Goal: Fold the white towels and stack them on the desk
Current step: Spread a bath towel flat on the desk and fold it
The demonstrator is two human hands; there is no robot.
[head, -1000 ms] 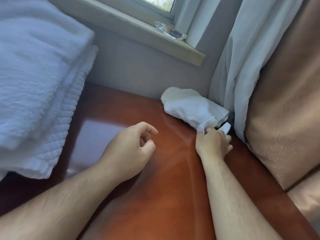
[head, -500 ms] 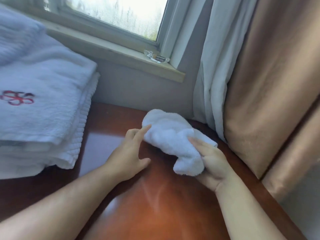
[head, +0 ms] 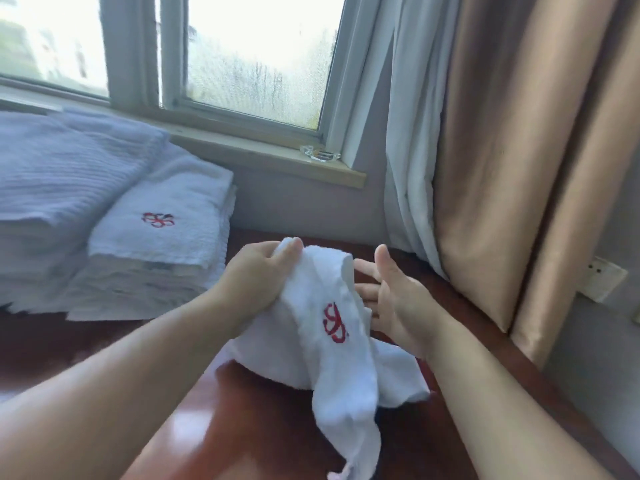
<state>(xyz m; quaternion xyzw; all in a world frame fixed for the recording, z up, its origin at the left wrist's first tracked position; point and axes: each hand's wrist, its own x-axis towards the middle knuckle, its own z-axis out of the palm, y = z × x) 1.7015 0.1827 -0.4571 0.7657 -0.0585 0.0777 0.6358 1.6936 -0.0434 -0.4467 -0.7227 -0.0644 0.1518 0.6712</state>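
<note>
A small white towel (head: 322, 358) with a red embroidered mark hangs loose above the red-brown desk (head: 263, 431). My left hand (head: 256, 275) grips its top edge, fingers curled over the cloth. Just to the right of the towel, my right hand (head: 391, 299) is held with its palm turned toward the cloth and its fingers spread straight, holding nothing. A stack of folded white towels (head: 162, 244), the top one bearing the same red mark, lies on the desk at the left, with a larger ribbed towel pile (head: 59, 188) behind it.
A window with a sill (head: 270, 161) runs along the back; a small glass dish (head: 320, 154) sits on the sill. White and tan curtains (head: 485, 168) hang at the right, close to the desk's edge. A wall socket (head: 602, 278) is at far right.
The towel was pulled from the back corner by my right hand, then lifted and opened out. My left hand took hold of its top edge; my right hand let go and opened.
</note>
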